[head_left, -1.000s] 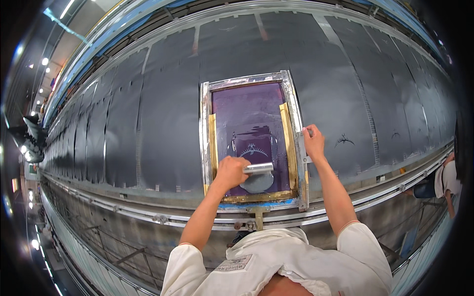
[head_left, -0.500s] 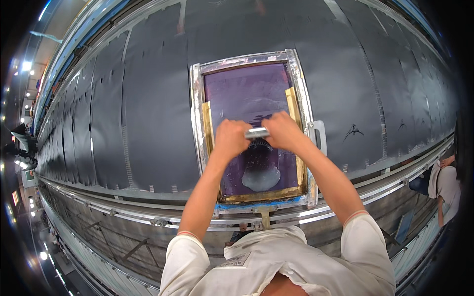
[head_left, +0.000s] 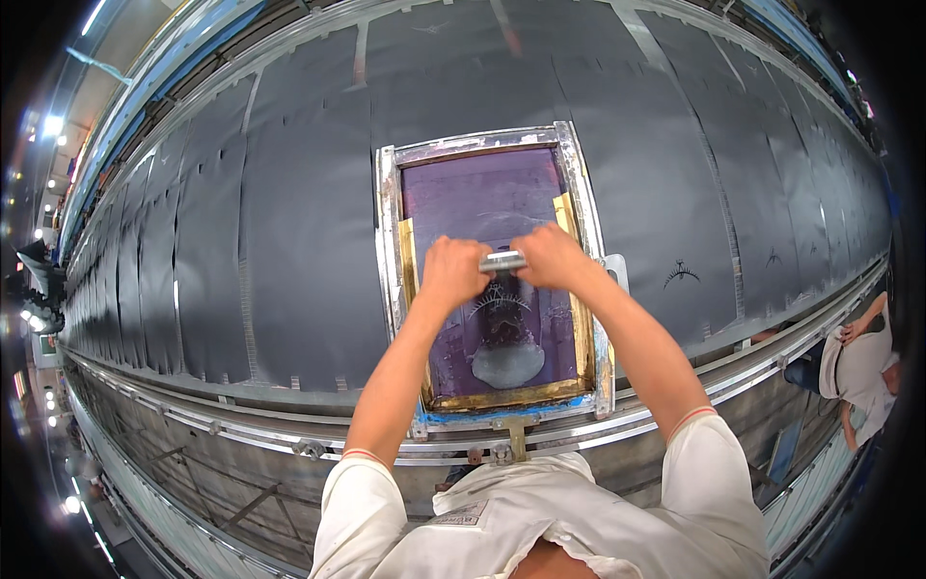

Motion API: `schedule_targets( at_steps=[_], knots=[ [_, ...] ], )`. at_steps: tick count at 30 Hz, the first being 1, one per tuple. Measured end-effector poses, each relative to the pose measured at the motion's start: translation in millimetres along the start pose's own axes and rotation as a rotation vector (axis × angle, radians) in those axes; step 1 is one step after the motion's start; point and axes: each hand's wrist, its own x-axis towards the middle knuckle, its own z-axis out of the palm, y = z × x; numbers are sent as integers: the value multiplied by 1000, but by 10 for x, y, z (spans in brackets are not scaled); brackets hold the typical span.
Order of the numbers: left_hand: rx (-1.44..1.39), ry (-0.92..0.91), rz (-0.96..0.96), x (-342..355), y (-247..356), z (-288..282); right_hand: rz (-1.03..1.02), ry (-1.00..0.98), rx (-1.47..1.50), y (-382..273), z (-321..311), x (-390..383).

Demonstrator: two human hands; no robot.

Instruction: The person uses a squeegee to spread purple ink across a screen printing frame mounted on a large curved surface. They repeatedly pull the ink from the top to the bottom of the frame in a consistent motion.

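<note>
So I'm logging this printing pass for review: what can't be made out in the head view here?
- Squeegee: only a short metal piece shows between the left hand and right hand; its blade is hidden.
- Purple mesh of the screen frame: the hands and forearms cover part of it.
- Small print on the black fabric: too small to read.
- Person at the right edge: cut off.

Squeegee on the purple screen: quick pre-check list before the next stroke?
1. Both hands on the squeegee: ok, left hand and right hand grip its two ends.
2. Screen frame flat on the dark fabric: ok as far as visible.
3. Ink on the mesh: ok, pale ink pool lies near the frame's near edge.
4. Frame seated against the table rail: cannot tell.
5. Blade contact with the mesh: cannot tell, hidden by the hands.
</note>
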Motion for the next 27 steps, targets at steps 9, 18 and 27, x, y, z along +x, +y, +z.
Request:
schedule_targets(
  at_steps=[9, 18, 27],
  knots=[
    [-29, 74, 42, -137, 51, 151, 9, 51, 49, -45, 63, -91],
    [2, 73, 67, -1397, 675, 317, -67, 116, 237, -775, 368, -1355],
    [-57, -19, -15, -572, 222, 42, 795, 800, 379, 511, 327, -1171]
  ],
)
